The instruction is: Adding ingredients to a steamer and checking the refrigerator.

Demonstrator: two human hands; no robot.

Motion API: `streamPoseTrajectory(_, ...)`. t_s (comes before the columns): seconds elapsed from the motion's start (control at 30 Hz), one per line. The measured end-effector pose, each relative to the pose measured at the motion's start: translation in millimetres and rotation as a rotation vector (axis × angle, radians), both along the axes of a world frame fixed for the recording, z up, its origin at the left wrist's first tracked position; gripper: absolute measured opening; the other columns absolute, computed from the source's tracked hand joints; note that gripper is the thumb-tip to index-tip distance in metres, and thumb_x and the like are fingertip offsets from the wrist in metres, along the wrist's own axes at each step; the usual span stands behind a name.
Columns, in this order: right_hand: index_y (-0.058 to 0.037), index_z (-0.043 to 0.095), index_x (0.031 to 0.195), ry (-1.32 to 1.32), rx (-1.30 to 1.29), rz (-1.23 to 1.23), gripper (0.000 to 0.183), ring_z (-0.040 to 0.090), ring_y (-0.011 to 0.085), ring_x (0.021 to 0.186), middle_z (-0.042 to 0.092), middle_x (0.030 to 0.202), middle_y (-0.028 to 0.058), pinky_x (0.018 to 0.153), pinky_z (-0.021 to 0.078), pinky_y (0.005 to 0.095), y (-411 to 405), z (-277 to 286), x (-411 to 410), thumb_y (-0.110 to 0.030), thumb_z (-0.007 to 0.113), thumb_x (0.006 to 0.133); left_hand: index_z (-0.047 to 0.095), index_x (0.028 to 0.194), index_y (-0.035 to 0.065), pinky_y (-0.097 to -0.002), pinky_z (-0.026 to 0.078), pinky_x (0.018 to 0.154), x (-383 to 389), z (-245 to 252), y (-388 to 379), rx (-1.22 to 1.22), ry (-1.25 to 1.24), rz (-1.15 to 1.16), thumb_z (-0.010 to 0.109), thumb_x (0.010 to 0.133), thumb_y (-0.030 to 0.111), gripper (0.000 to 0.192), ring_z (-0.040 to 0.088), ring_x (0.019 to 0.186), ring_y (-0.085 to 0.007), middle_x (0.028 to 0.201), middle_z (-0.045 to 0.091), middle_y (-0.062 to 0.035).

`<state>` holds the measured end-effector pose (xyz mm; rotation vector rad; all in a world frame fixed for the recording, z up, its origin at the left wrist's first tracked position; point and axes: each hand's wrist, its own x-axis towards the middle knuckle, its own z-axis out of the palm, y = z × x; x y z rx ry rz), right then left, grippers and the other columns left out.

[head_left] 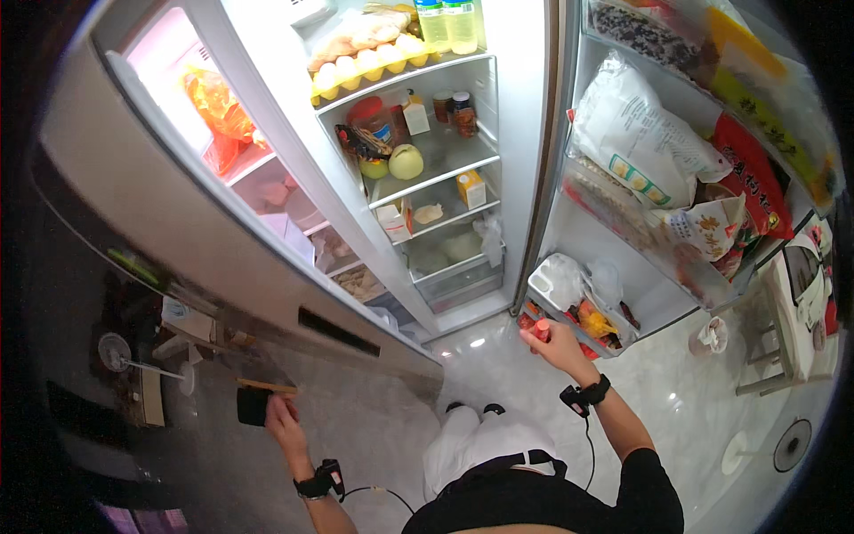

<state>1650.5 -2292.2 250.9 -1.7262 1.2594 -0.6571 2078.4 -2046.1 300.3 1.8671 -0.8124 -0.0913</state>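
Note:
My right hand point(564, 347) is closed on a small bottle with a red cap point(541, 330), at the lowest bin point(617, 352) of the opened right fridge door. In that bin are plastic bags point(559, 277) and a bright yellow and red packet point(594, 320). Low on the left, my left hand point(285, 420) has its fingers curled at the edge of a dark, square item point(251, 407) topped by a thin wood-coloured strip. Whether the hand grips this item or only overlaps it is unclear. A black device is strapped to each wrist.
The left fridge door point(233, 233) also stands open. Inside, a yellow tray of eggs point(367, 63), jars point(462, 113) and a pale green round fruit point(405, 162) sit on shelves. Food bags point(640, 133) fill the upper door bins. A stool point(777, 347) and a bin point(708, 337) stand right.

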Motion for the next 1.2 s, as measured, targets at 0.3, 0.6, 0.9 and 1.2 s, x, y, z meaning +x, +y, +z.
streamPoseTrajectory(0.3,-0.0036,0.058,0.062,-0.007,0.02,-0.056,0.046,0.056,0.0141,0.051,0.058,0.054,0.0039,0.052,0.0435,0.0289,-49.9,0.3,46.3,-0.044,0.062,0.084,0.057,0.068,0.0016,-0.0246,0.029,0.049,17.1,17.5,-140.5,0.091,-0.093,-0.237,0.046,0.095,0.02,0.035,0.037,0.053,-0.0053,0.056,0.044,0.0022)
streamPoseTrajectory(0.6,-0.0027,0.064,0.077,-0.159,0.198,-0.118,0.031,0.053,0.0064,0.056,0.059,0.062,-0.0006,0.048,0.0443,0.0214,-127.5,7.5,132.2,-0.033,0.07,0.081,0.063,0.068,0.005,-0.0252,0.024,0.045,84.2,0.5,-229.5,-0.134,0.019,-0.589,0.045,0.092,0.042,0.048,0.032,0.046,-0.0065,0.051,0.036,0.0038)
streamPoseTrajectory(0.9,-0.0031,0.066,0.087,-0.454,0.038,-0.082,0.018,0.055,0.0072,0.06,0.058,0.083,0.0024,0.048,0.0447,0.0209,-234.7,2.9,204.3,-0.018,0.071,0.079,0.065,0.069,0.0029,-0.0235,0.03,0.041,118.1,-8.8,-243.0,-0.141,0.213,-0.765,0.041,0.091,0.05,0.057,0.038,0.039,-0.0078,0.045,0.042,0.0004)
streamPoseTrajectory(1.2,-0.0024,0.058,0.085,-0.289,-0.108,-0.131,0.027,0.056,0.0086,0.056,0.062,0.073,0.0044,0.048,0.0456,0.0238,-359.3,-6.5,260.6,-0.015,0.077,0.07,0.066,0.069,-0.001,-0.0243,0.038,0.042,109.0,-1.1,-237.8,-0.073,0.333,-0.705,0.049,0.089,0.05,0.058,0.051,0.043,-0.0104,0.053,0.056,-0.0055)
